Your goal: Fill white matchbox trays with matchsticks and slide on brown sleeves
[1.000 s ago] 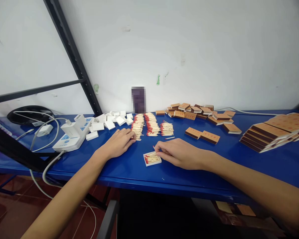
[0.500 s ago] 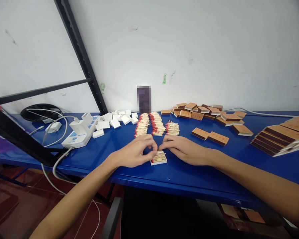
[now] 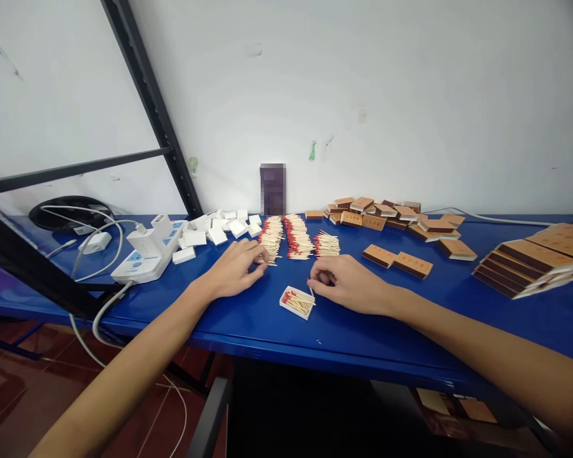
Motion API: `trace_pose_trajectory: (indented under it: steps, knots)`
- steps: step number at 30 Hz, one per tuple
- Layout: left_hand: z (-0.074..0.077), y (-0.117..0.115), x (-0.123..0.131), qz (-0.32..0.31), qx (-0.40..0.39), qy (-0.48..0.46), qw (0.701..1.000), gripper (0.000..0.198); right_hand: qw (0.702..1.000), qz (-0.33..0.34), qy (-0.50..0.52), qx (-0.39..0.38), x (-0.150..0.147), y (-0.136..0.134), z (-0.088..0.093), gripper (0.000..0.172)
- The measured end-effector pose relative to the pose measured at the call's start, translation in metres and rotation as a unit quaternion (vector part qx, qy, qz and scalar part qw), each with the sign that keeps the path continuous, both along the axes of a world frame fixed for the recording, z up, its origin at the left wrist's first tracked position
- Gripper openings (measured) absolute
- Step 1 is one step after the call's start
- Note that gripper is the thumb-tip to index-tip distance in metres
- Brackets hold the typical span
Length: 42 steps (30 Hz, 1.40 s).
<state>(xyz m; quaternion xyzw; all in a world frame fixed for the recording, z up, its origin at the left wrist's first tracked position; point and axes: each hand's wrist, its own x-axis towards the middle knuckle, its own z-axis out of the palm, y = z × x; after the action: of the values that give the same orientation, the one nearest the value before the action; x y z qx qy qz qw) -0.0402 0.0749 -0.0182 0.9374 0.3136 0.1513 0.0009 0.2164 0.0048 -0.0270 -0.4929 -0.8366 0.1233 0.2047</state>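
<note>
My left hand is at the near end of the left row of red-headed matches. Its thumb and forefinger tips come close together on the matches there; the other fingers curl behind. To the right of a white matchbox tray, my right hand pinches a single match by the tray's corner. That tray lies at an angle on the blue table and holds loose matches, heads mostly to the left. Two more groups of matches, a middle row and a shorter right one, lie behind.
White trays are heaped at the back left, beside a power strip with cables. Brown matchbox sleeves are piled at the back right, two lie nearer, and a stack stands far right. A black metal frame rises at left.
My left hand has moved from the tray back and left to the match row. My right hand has shifted slightly right, a match now visible in its fingers. The tray has turned and is uncovered.
</note>
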Motion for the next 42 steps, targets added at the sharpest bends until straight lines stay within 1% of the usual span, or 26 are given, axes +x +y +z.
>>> trace_pose_trajectory:
  steps: [2,5,7,11,13,15,18,20,24,27,29,32,36,39,42]
  knots:
    - [-0.003,0.007,-0.005,0.013,0.003,0.014,1.000,0.016,0.999,-0.023,-0.010,-0.040,-0.004,0.001,0.003,0.024]
    - [-0.007,0.012,-0.008,0.014,0.002,0.034,0.999,0.019,0.996,-0.037,-0.032,-0.075,-0.006,0.005,0.004,0.019]
    - [-0.008,0.012,-0.007,0.012,0.002,0.042,0.999,0.022,0.996,-0.032,-0.044,-0.069,-0.003,0.007,0.003,0.016]
    - [-0.009,0.012,-0.006,0.017,0.004,0.044,0.999,0.026,0.998,-0.008,-0.056,-0.015,0.007,0.007,0.000,0.015]
    - [-0.009,0.012,-0.006,0.015,0.008,0.042,0.999,0.026,0.999,-0.006,-0.048,0.006,0.005,0.002,0.002,0.015]
    - [-0.010,0.012,-0.006,0.013,0.010,0.040,0.999,0.026,1.000,-0.012,-0.018,0.020,-0.003,-0.004,0.006,0.014]
    - [-0.010,0.011,-0.005,0.012,0.007,0.044,0.999,0.025,0.999,-0.016,0.033,-0.005,-0.015,-0.014,0.011,0.013]
    - [-0.010,0.011,-0.005,0.010,0.004,0.045,0.999,0.025,0.999,-0.020,0.042,-0.024,-0.018,-0.016,0.012,0.012]
    - [-0.009,0.010,-0.005,0.005,0.006,0.037,0.999,0.023,1.000,-0.012,0.000,-0.019,-0.009,-0.014,0.009,0.005]
    - [-0.009,0.009,-0.006,0.010,0.014,0.034,0.999,0.020,0.998,0.014,-0.045,-0.052,0.001,-0.013,0.009,0.007]
    - [-0.010,0.010,-0.007,0.015,0.024,0.037,0.999,0.019,0.996,0.019,-0.064,-0.064,0.003,-0.014,0.009,0.007]
    - [-0.010,0.011,-0.007,0.028,0.043,0.042,0.998,0.020,0.996,0.011,-0.082,-0.045,0.001,-0.017,0.008,0.004]
    - [-0.011,0.012,-0.008,0.045,0.053,0.050,0.996,0.022,0.994,0.000,-0.112,-0.012,0.000,-0.016,0.002,0.013]
    - [-0.011,0.012,-0.009,0.045,0.051,0.048,0.997,0.023,0.992,-0.006,-0.126,0.015,0.004,-0.012,-0.001,0.013]
    - [-0.012,0.013,-0.009,0.044,0.059,0.051,0.996,0.022,0.993,-0.015,-0.112,0.043,0.007,-0.010,0.000,0.012]
